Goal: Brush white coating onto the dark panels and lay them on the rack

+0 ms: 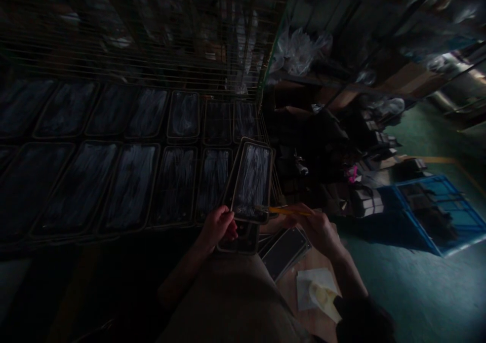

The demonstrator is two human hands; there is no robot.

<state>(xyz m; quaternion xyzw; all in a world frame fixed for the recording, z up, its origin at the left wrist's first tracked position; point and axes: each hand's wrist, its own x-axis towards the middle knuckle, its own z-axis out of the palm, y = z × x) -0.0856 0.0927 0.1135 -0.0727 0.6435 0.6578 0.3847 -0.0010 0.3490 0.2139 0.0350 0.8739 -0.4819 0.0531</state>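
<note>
In the dim head view, my left hand (220,226) grips the lower left corner of a dark rectangular panel (252,176) with rounded corners and a light rim. Whitish streaks run along the panel's face. My right hand (317,229) pinches a thin brush with a yellow handle (290,211), and its tip meets the panel near the lower edge. Beneath lies another dark panel (243,244), partly covered by my left hand. More such panels (284,254) lie at an angle below my right hand.
Rows of streaked dark panels (131,186) spread to the left before a wire mesh wall (132,29). A pale dish (322,295) stands on a white sheet (304,287) at the lower right. Farther right is a blue frame cart (421,252); shelves hold plastic bags (299,51).
</note>
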